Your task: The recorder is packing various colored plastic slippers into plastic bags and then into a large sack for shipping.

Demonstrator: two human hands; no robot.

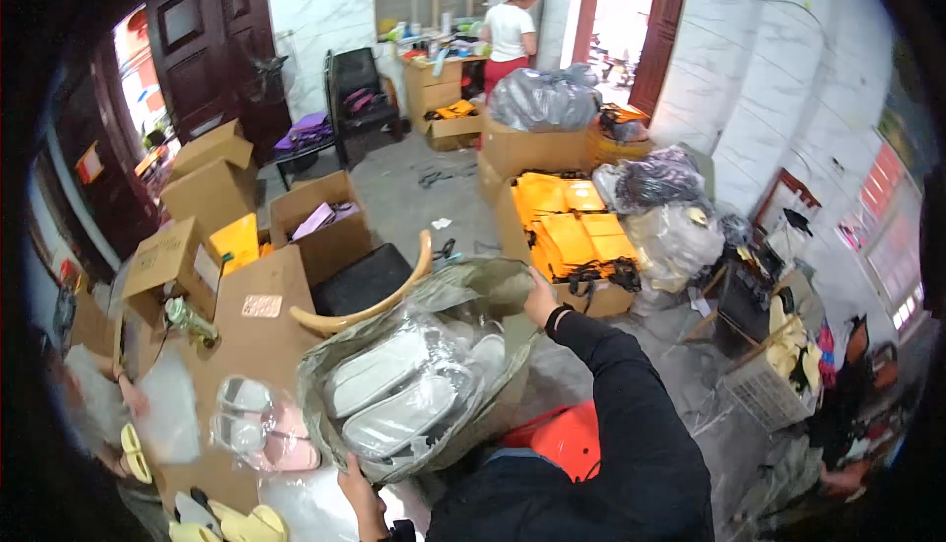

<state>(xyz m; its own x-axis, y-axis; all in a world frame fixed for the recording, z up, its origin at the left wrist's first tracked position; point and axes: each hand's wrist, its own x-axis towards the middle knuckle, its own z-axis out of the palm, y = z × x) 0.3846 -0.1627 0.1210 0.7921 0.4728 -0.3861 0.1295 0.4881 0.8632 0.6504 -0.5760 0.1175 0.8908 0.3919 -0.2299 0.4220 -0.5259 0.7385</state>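
Observation:
I hold up a big grey-green plastic sack (463,291) full of clear-wrapped white slippers (394,394). My right hand (539,297), in a black sleeve, grips the sack's far rim. My left hand (361,491) holds the sack's near lower edge. The sack hangs over the edge of a cardboard-covered table (251,345). On that table lie a clear packet with pink slippers (261,434) and, at the near edge, yellow slippers (246,522).
Open cardboard boxes (212,182) crowd the left. A box of yellow items (572,237) and filled plastic bags (670,217) stand on the right. A wooden chair (365,291) is ahead, an orange stool (567,439) below. A person in white (509,34) stands far back; another person's hand (128,399) at left.

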